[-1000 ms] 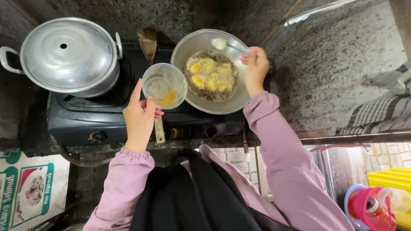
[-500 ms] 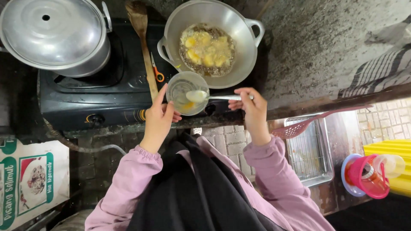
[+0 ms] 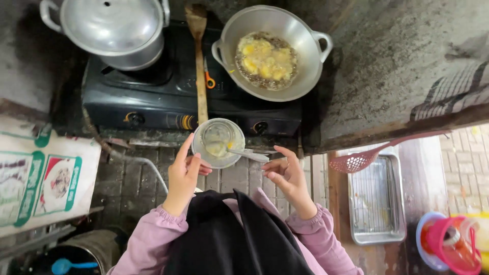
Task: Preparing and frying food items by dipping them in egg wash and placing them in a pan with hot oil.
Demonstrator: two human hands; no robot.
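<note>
Below, black stove [image 3: 168,109] on grimy concrete counter [image 3: 392,66]

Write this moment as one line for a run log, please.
left hand: holds clear cup | right hand: holds spoon in cup | wok: food frying on stove

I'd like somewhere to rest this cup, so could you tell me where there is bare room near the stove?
The dark counter right of the wok is bare up to the striped cloth. The stove is crowded: pot, wooden spatula and wok fill it. The left hand holds the cup, the right hand a spoon.
</note>
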